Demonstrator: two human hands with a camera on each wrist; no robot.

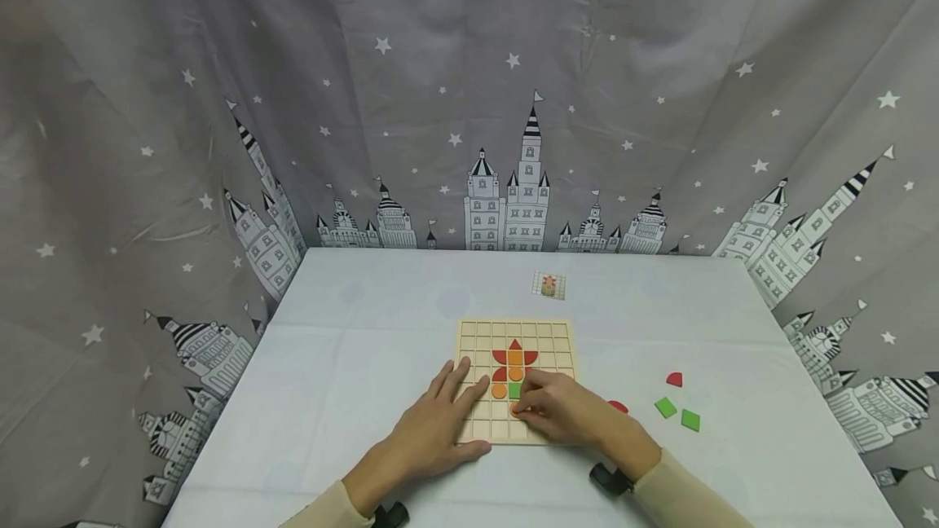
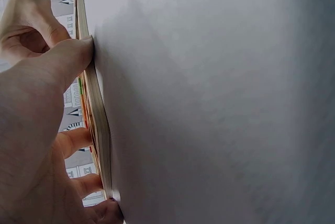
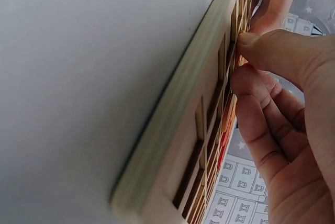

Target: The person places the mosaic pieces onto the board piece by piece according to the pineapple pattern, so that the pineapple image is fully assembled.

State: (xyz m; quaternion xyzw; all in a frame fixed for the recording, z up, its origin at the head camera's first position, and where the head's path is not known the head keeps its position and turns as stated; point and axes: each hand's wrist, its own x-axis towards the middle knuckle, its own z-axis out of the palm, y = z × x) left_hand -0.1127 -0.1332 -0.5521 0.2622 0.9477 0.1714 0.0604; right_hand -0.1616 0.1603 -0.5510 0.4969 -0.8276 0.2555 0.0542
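A square wooden grid board (image 1: 480,426) lies on the table with coloured flat pieces set in its cells. Near its lower middle, my right hand (image 1: 550,404) pinches an orange round piece (image 1: 514,410) between thumb and fingertips, right at a cell. Just above are a green square (image 1: 515,390) and another orange disc (image 1: 500,391); red and orange pieces, topped by a red triangle (image 1: 515,344), continue upward. My left hand (image 1: 433,428) rests with fingers spread over the board's left side, its thumb (image 2: 78,51) against the near edge. My right hand covers some cells.
Right of the board lie green squares (image 1: 690,420) and a red quarter-round piece (image 1: 674,380). Another red piece (image 1: 619,407) shows partly behind my right wrist. A small printed pattern card (image 1: 548,285) lies beyond the board. Grey curtain (image 1: 455,63) surrounds the white table (image 1: 367,308).
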